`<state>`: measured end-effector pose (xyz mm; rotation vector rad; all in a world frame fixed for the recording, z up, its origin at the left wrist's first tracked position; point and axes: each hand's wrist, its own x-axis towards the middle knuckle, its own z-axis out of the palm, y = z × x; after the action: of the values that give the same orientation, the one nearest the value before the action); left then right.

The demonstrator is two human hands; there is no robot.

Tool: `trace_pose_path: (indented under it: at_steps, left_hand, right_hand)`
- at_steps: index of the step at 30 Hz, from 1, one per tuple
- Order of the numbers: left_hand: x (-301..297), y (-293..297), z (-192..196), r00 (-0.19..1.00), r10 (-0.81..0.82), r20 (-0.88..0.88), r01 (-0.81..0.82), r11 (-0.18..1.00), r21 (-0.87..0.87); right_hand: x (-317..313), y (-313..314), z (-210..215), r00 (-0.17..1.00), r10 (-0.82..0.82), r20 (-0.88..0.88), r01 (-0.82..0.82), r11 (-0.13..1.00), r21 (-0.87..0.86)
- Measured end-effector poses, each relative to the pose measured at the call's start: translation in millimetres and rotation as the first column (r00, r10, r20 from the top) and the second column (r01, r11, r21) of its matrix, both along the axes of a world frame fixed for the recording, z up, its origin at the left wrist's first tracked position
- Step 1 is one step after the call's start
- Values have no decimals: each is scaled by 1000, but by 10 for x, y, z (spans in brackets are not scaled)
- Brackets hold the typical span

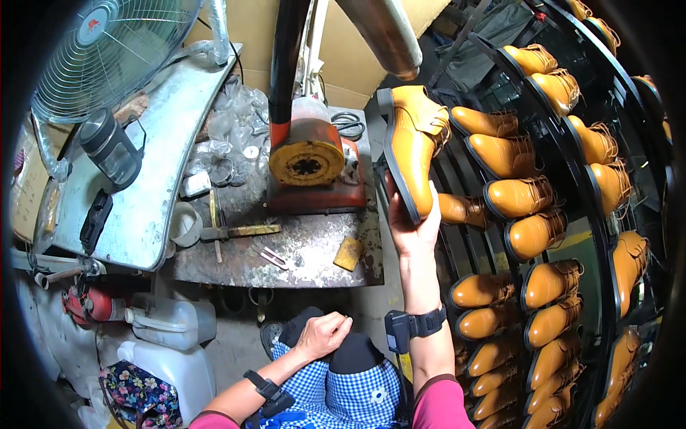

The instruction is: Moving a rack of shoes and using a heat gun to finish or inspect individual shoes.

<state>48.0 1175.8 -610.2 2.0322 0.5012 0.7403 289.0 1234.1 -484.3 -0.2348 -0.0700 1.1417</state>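
Note:
My right hand (416, 227) is wrapped round the toe end of a tan leather lace-up shoe (412, 143) with a dark sole. The shoe is raised beside the rack, its heel pointing away from me and its sole turned to the left. Over my lap, my left hand (325, 335) is closed, its fingers curled in; whether something small sits in them I cannot make out. A wheel-shaped grinding machine (307, 163) with a red base stands on the worn metal bench (314, 264), left of the shoe.
Racks on the right carry rows of tan shoes (518, 198). The bench holds a hammer (239, 231), tweezers (270, 256) and a yellow block (348, 254). A large fan (107, 53), a dark jug (111, 148) and a plastic canister (171, 322) are at the left. A pipe (379, 36) hangs above.

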Motion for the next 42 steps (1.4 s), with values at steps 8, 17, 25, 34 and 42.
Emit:
trace_pose_path:
  at_steps: [8,17,25,34,42]
  left_hand:
    - [13,20,-5,1000,-3,21,3,1000,-20]
    - [-16,26,-2,1000,18,14,-18,999,26]
    - [-22,24,-16,997,46,59,-45,999,-6]
    - [-15,11,3,998,49,30,-49,999,-15]
    - [-38,-54,21,998,56,21,-56,998,8]
  right_hand:
    - [141,520,258,1000,-12,14,11,998,67]
    - [216,658,339,1000,-4,3,4,994,110]
    - [67,275,130,928,-222,299,306,913,-271]
    - [-404,-673,-138,-184,82,979,888,441,130]
    - [-671,-1279,-97,-233,123,965,880,448,155]
